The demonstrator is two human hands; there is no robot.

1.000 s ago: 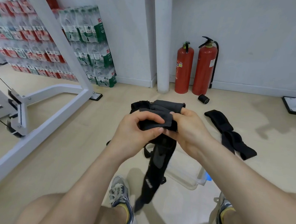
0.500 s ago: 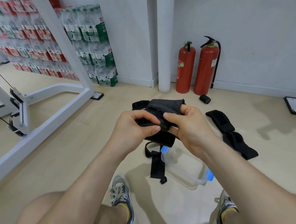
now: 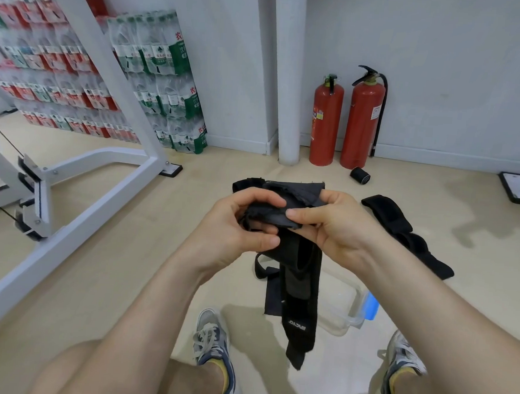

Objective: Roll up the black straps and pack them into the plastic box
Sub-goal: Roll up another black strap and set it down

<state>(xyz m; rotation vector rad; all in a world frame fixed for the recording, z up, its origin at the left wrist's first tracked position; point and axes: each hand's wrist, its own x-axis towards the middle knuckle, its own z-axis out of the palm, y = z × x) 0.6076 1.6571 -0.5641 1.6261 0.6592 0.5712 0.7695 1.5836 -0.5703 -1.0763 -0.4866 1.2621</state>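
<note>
Strap in hand: we log one black strap (image 3: pixel 301 290), bunched at its upper end between both hands. Its free length hangs straight down in front of the box. White lettering shows near the lower end.
Left grip: the left grip (image 3: pixel 232 225) curls round the bunched end, fingers over the top and thumb beneath. It is grasping the strap.
Right grip: the right grip (image 3: pixel 333 228) pinches the same bunch from the other side, with the thumb laid across the fabric toward the left fingers. It too is grasping the strap.
Box: the clear plastic box (image 3: pixel 347 308) sits on the floor (image 3: pixel 110 279) below the hands, with a blue latch (image 3: pixel 371 305) at its right end. The hanging strap covers part of it, and we cannot tell whether anything lies inside.
Second strap: a second strap (image 3: pixel 402 233) lies unrolled on the floor to the right of the hands, apart from the box.
Roll: a small black roll (image 3: pixel 360 175) lies on the floor just beside the base of the right extinguisher.
Feet: we see the left shoe (image 3: pixel 212 340) and the right shoe (image 3: pixel 404 355) at the bottom, either side of the strap's tip.
Surroundings: two red fire extinguishers (image 3: pixel 326 121) stand against the wall beside a white pillar (image 3: pixel 290 77). Stacked water-bottle packs (image 3: pixel 165 78) and a white machine frame (image 3: pixel 101 187) are on the left.
</note>
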